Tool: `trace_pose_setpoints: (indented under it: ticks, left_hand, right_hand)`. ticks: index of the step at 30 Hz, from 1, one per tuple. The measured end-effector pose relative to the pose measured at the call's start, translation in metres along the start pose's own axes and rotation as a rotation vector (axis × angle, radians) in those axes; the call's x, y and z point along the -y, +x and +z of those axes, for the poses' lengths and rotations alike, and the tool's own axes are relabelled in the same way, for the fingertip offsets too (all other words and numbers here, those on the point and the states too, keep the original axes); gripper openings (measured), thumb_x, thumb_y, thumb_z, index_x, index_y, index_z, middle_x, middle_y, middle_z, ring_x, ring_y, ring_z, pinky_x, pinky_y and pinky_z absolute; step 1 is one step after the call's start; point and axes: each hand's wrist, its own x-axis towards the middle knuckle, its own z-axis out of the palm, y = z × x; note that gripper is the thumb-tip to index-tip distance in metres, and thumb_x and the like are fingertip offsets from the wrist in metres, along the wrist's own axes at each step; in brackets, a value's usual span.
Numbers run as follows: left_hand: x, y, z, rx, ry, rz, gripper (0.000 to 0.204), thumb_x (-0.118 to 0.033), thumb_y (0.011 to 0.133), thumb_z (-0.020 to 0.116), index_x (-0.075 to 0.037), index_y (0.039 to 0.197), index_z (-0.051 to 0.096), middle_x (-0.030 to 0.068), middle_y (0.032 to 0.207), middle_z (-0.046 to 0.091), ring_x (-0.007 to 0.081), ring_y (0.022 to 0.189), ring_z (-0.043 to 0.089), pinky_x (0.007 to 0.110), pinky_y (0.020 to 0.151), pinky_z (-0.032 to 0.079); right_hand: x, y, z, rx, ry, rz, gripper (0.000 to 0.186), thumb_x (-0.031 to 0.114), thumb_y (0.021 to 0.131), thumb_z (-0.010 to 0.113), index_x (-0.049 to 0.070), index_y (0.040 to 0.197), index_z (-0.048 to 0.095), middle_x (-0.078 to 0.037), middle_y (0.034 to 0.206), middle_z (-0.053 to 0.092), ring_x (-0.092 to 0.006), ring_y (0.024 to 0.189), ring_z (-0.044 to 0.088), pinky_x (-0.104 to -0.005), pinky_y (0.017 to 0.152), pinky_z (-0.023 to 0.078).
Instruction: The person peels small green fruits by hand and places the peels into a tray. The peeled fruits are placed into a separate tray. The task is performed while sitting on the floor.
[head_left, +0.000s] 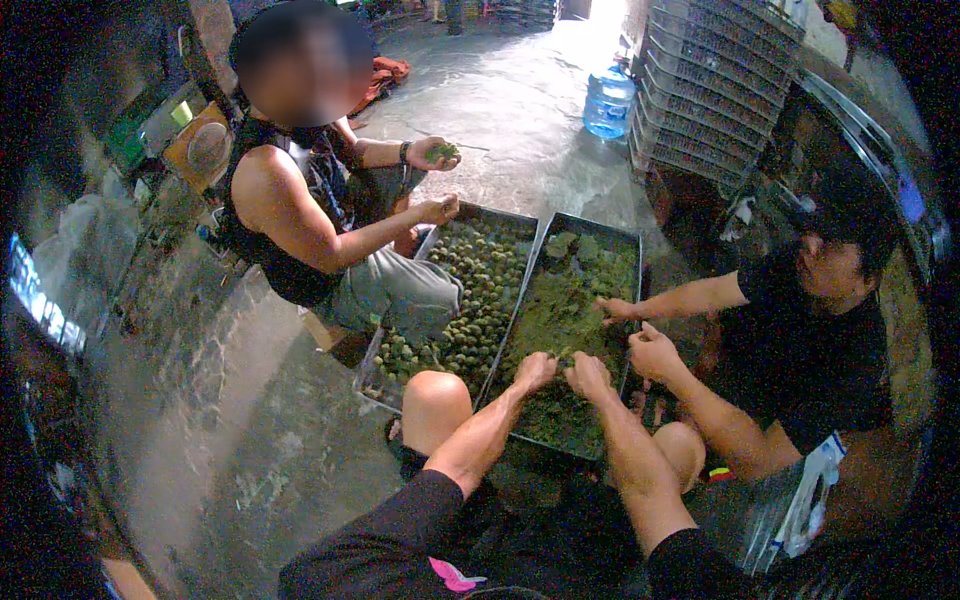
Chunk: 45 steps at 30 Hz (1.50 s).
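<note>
My left hand [537, 371] and my right hand [588, 378] are close together over the near part of a dark tray [491, 392]. Fingers of both are closed in a pinch, with a small green plant piece [565, 355] showing between them. Crumbly green-brown material [560, 318] fills this tray, and a few broad green leaves [572, 246] lie at its far end. Beside it on the left, a second tray [530, 232] holds many small roundish green-brown clumps [490, 265] in rows.
At the left tray sits a person [290, 210] with a green clump [440, 151] in one palm. Another person [800, 330] reaches over the right tray's edge. Stacked crates [710, 90] and a blue water jug [609, 102] stand behind on the concrete floor [480, 100].
</note>
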Motion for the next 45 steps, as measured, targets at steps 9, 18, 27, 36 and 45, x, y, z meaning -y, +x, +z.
trace_pose_setpoints:
  ticks: [9,18,27,36,45]
  left_hand:
    - [-0.012,-0.012,-0.005,-0.085,-0.021,-0.027,0.037,-0.034,0.075,0.057,0.002,0.084,0.062,0.0277,0.082,0.059,0.0403,0.078,0.058,0.045,0.068,0.045]
    - [0.021,-0.015,-0.021,-0.007,-0.129,0.073,0.038,-0.040,0.077,0.056,-0.002,0.077,0.063,0.0149,0.069,0.062,0.0258,0.060,0.058,0.038,0.058,0.045]
    - [0.000,-0.039,-0.038,-0.120,-0.124,-0.013,0.048,-0.043,0.081,0.047,0.002,0.078,0.061,0.0222,0.080,0.061,0.0378,0.077,0.058,0.044,0.071,0.045]
    - [-0.009,-0.045,-0.037,-0.077,-0.357,0.121,0.046,-0.043,0.079,0.052,0.000,0.066,0.058,0.0125,0.059,0.057,0.0175,0.054,0.051,0.038,0.052,0.040]
    - [-0.001,-0.014,-0.021,-0.117,-0.328,0.046,0.036,-0.037,0.076,0.054,-0.002,0.076,0.064,0.0152,0.074,0.063,0.0239,0.066,0.059,0.037,0.062,0.046]
  right_hand:
    - [0.032,-0.016,-0.021,-0.009,-0.079,0.135,0.034,0.028,0.075,0.062,0.000,0.090,0.051,-0.024,0.080,0.060,-0.0432,0.075,0.057,-0.0507,0.064,0.045]
    - [0.038,-0.016,-0.002,0.025,-0.063,0.166,0.031,0.029,0.078,0.060,0.000,0.089,0.054,-0.024,0.083,0.060,-0.0405,0.081,0.058,-0.0493,0.070,0.045]
    - [0.058,-0.024,-0.016,-0.206,0.041,0.197,0.028,0.028,0.076,0.060,0.001,0.084,0.058,-0.021,0.084,0.061,-0.0381,0.082,0.058,-0.0456,0.069,0.045]
    - [0.023,-0.010,0.003,-0.419,0.120,-0.161,0.028,0.028,0.079,0.056,0.001,0.087,0.057,-0.021,0.084,0.058,-0.0374,0.081,0.056,-0.0448,0.071,0.044]
    - [0.025,0.004,-0.006,-0.247,0.071,-0.032,0.023,0.023,0.080,0.050,0.003,0.091,0.052,-0.022,0.086,0.058,-0.0398,0.079,0.056,-0.0490,0.069,0.042]
